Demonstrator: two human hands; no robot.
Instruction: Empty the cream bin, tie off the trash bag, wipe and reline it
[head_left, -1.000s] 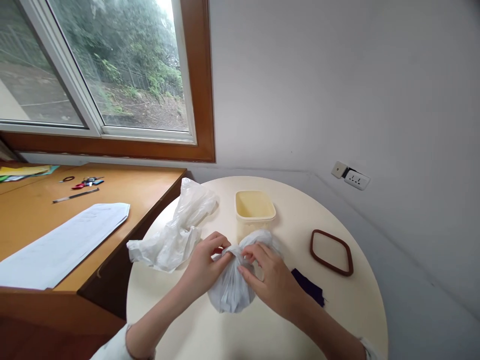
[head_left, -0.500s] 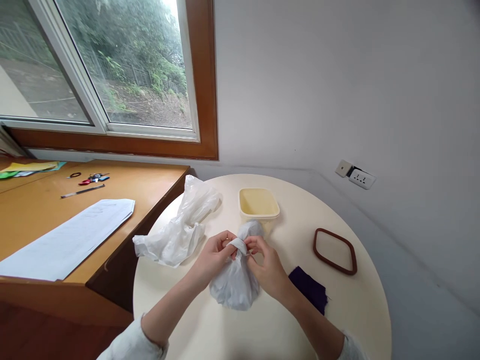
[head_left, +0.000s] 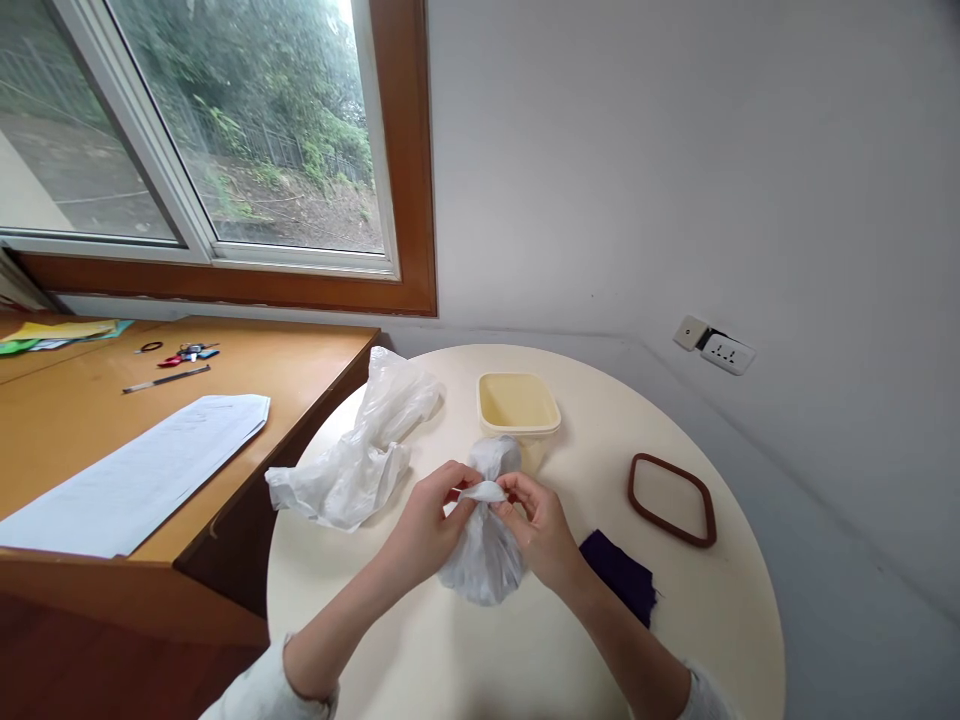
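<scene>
Two hands, left hand (head_left: 431, 515) and right hand (head_left: 551, 530), pinch the gathered neck of a white bag (head_left: 486, 568) between them, where a crossing fold seems formed but not yet drawn tight, while the loose bag (head_left: 341, 482) left of them lies crumpled.

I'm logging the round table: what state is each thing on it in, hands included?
Gathered bag: bunched at the neck; whether knotted, unclear
Left hand: pinching that neck
Right hand: pinching that neck
Loose bag: crumpled, lying
Yellow container: upright, open
Brown frame: lying flat
Purple cloth: lying, edge frayed
</scene>
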